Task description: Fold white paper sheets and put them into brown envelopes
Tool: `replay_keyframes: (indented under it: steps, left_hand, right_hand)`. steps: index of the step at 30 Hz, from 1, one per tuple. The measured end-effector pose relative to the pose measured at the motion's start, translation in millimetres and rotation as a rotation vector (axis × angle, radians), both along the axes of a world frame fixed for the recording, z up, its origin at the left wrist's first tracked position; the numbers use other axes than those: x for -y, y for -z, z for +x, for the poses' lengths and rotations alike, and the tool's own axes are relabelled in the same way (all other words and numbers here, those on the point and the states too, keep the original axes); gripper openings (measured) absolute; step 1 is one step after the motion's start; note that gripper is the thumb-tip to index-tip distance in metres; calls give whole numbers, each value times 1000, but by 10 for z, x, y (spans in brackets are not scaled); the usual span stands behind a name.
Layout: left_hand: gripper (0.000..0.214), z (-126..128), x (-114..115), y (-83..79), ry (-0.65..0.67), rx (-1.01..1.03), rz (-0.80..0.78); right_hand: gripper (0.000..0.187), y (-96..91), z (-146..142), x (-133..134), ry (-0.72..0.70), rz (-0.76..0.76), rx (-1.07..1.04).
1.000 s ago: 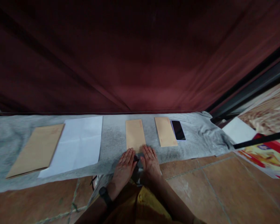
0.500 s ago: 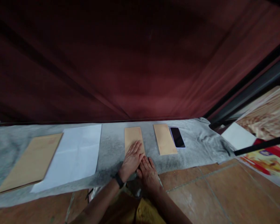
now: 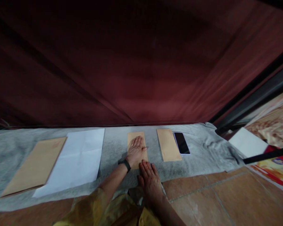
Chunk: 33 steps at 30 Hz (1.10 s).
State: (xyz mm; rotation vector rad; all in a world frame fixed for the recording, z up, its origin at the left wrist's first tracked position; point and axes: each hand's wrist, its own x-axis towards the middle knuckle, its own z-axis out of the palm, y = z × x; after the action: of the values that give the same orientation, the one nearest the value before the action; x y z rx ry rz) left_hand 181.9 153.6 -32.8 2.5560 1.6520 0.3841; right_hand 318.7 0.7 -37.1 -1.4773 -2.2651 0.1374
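Observation:
A tan paper envelope [image 3: 131, 137] lies flat on the grey cloth in front of me. My left hand [image 3: 135, 151] rests flat on its middle, fingers stretched out and thumb apart, with a dark band on the wrist. At the envelope's near edge lies my right hand [image 3: 150, 179], palm down, its fingers stretched and the tips touching or just beside the lower edge. Neither hand grips anything. To the right is a second tan envelope [image 3: 169, 145], with a phone [image 3: 182, 143] close along its right side, dark screen up.
On the left, a stack of larger brown envelopes [image 3: 35, 166] overlaps white paper sheets [image 3: 82, 157]. Grey cloth [image 3: 115, 147] covers the narrow surface. A dark red curtain [image 3: 141, 78] hangs behind it. Black bars [image 3: 254, 102] and a printed box [image 3: 277, 169] stand right, above floor tiles [image 3: 238, 194].
My left hand has slid up the envelope, away from my right hand. The two hands overlapped before and are now apart. My view has shifted slightly.

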Motion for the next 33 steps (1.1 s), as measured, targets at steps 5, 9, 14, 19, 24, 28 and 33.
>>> replay_keyframes:
  steps: [5, 9, 14, 19, 24, 28, 33]
  left_hand:
    - [67, 17, -155, -38, -18, 4, -22]
    - [65, 7, -104, -34, -16, 10, 11]
    - [59, -111, 287, 11, 43, -12, -4]
    - [51, -343, 888, 83, 120, 20, 20]
    - [53, -495, 1335, 172, 167, 18, 92]
    - [55, -505, 1524, 199, 155, -21, 146]
    - [59, -495, 1695, 132, 55, -54, 157]
  right_hand:
    - [54, -20, -3, 2, 4, -23, 5]
    - [53, -21, 1, 2, 6, -25, -8]
    - [52, -2, 6, 2, 3, -25, -28]
    - [51, -2, 12, 0, 3, -35, -45]
    - [53, -29, 28, -4, 7, -43, -4]
    - [55, 12, 36, -9, 33, -42, 22]
    - [54, 73, 77, 63, 141, -14, 2]
